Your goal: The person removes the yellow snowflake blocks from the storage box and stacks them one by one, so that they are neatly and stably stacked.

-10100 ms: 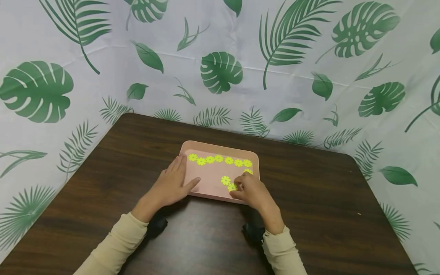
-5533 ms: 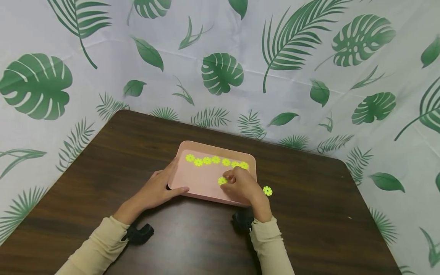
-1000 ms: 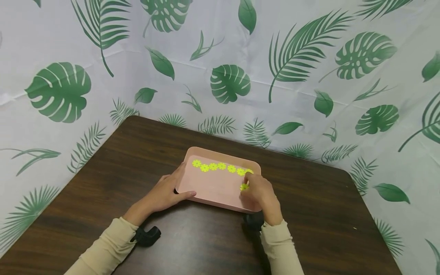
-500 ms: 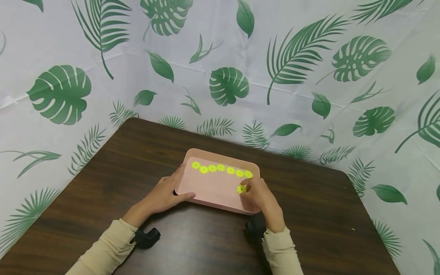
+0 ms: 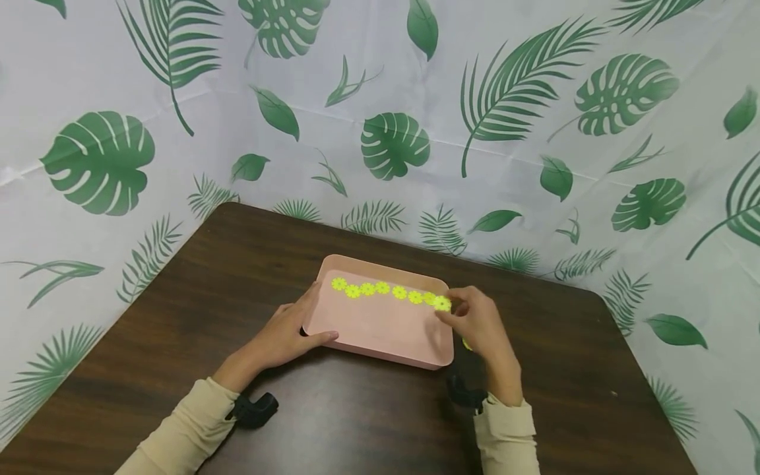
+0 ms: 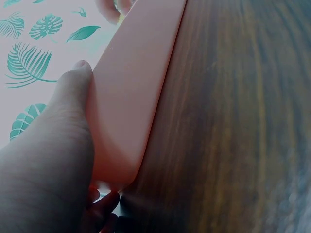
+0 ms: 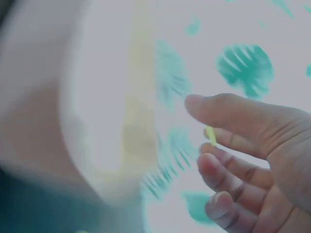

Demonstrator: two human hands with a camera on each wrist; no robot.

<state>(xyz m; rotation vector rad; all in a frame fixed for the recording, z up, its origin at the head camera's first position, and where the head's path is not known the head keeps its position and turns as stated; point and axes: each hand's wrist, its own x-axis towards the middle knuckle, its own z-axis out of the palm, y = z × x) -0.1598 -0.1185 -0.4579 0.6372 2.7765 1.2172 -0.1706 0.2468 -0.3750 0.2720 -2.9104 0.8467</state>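
Observation:
A pink rectangular tray (image 5: 374,323) lies on the table. My left hand (image 5: 276,343) grips its left end, thumb (image 6: 77,85) on the front rim and fingertips (image 6: 104,206) round the corner in the left wrist view. Inside, along the back wall, runs a row of several yellow flower-shaped discs (image 5: 368,289). Between thumb and fingers my right hand (image 5: 482,324) pinches another flower-shaped disc (image 5: 442,303), held over the tray's right rim near the row's end. In the right wrist view that disc (image 7: 210,136) shows only edge-on.
Beside the tray, partly hidden under my right hand, a yellow disc (image 5: 467,344) lies on the dark wooden table (image 5: 356,415). A leaf-print curtain (image 5: 332,86) hangs behind the table. Black wrist mounts (image 5: 254,410) sit below both wrists.
Discs from the tray's right part are gone from there. Within the last second my right hand has carried one disc up and right, to the right rim. The left hand keeps its grip.

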